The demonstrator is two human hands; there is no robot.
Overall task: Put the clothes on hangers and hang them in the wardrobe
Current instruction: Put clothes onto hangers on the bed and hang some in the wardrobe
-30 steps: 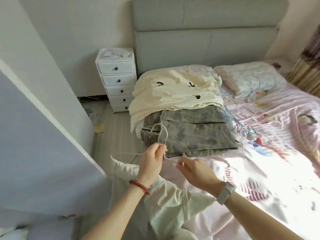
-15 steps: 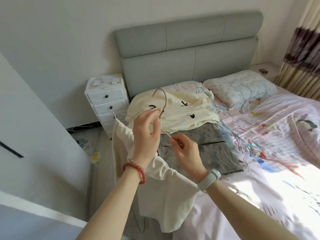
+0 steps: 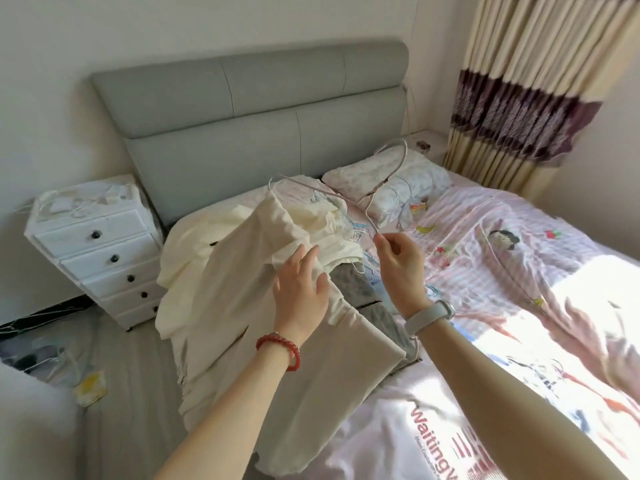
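A cream garment [image 3: 242, 306] hangs from the left end of a thin white wire hanger [image 3: 367, 199], held up over the bed's near-left corner. My right hand [image 3: 398, 261] pinches the hanger's right lower wire; its hook points up toward the pillow. My left hand [image 3: 301, 289] lies with spread, straight fingers against the cream cloth. Behind on the bed lie a pale yellow top [image 3: 194, 244] and a grey folded garment [image 3: 360, 289], partly hidden by my hands.
The bed [image 3: 519, 271] has a pink striped cover, a pillow [image 3: 408, 178] and loose blue hangers [image 3: 356, 230]. A white drawer unit [image 3: 97, 251] stands left of the grey headboard [image 3: 259, 109]. Curtains [image 3: 540, 81] hang at right. Clutter lies on the floor [image 3: 69, 358]. No wardrobe shows.
The view swung right, away from the wardrobe door. My left hand let go of the hanger's hook and moved onto the cloth; my right hand now holds the hanger, which rose and tilted.
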